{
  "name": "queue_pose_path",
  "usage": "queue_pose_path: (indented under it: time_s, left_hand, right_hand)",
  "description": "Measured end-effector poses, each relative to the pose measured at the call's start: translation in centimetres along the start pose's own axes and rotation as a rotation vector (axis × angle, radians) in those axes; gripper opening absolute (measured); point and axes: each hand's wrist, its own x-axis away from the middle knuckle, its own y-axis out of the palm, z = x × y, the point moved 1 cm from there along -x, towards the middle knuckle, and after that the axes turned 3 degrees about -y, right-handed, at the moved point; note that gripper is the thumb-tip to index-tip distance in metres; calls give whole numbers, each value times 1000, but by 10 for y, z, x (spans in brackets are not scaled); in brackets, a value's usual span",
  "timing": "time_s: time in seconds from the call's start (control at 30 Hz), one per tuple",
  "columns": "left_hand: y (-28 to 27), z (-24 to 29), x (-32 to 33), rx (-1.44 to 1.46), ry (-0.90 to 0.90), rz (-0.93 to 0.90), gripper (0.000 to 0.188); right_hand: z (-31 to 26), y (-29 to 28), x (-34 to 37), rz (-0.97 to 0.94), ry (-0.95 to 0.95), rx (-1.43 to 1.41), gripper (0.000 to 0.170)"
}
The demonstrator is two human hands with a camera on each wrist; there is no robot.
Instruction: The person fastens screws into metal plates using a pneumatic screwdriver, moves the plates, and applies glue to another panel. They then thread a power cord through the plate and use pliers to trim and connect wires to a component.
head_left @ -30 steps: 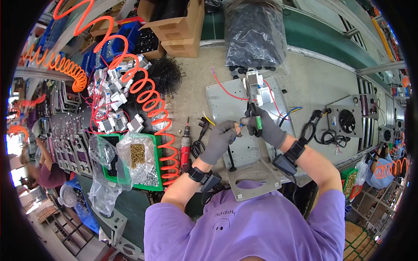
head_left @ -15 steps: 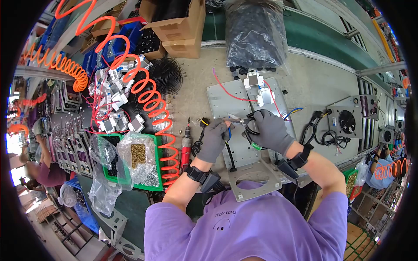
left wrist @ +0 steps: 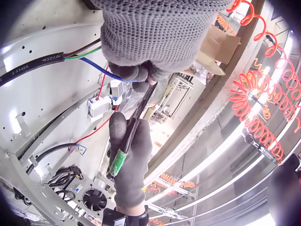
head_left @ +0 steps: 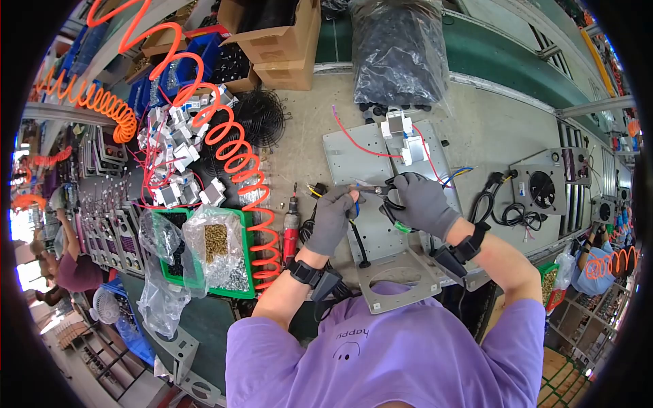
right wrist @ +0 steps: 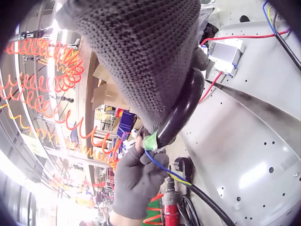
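Note:
In the head view my gloved left hand (head_left: 328, 221) pinches the end of a blue wire (left wrist: 101, 68). That wire leaves a black cable (left wrist: 28, 68) together with a brown and a green-yellow one. My gloved right hand (head_left: 427, 205) grips scissors (head_left: 371, 190) by their black handles, one wrapped with green tape (left wrist: 118, 162). The blades point left, their tips right at my left fingertips. Both hands are over a grey metal panel (head_left: 381, 234) with holes. Beyond them on the panel sits a white-ended transformer block (head_left: 413, 151) with red wires. The wire's end is hidden by the fingers.
A red power screwdriver (head_left: 290, 234) lies left of the panel, beside green trays (head_left: 246, 255) of fasteners. Orange coiled hose (head_left: 238, 160) hangs over the left side, near a heap of transformers (head_left: 180, 153). A fan unit (head_left: 542, 189) lies right; a plastic bag (head_left: 399, 58) is behind.
The scissors, upright in my right hand one second ago, have swung round to point left at my left fingertips. My right hand moved slightly right; little differs over the last half second.

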Motion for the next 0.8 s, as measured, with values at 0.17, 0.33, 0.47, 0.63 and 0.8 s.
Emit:
queue_pose_path:
  time_s: [0.17, 0.33, 0.47, 0.63, 0.8]
  left_hand:
    - [-1, 0, 1, 0, -9, 9, 12]
    - [-2, 2, 2, 2, -11, 9, 12]
    - [-5, -1, 1, -11, -20, -6, 13]
    - [-5, 1, -2, -63, -65, -6, 14]
    - [-8, -3, -5, -121, -22, 76, 12]
  right_hand:
    - [0, 0, 0, -58, 5, -9, 42]
    - [1, 1, -1, -89, 18, -42, 42]
    - [6, 7, 0, -72, 18, -56, 43]
    - [12, 11, 1, -129, 3, -40, 44]
    - [14, 5, 3, -60, 17, -22, 44]
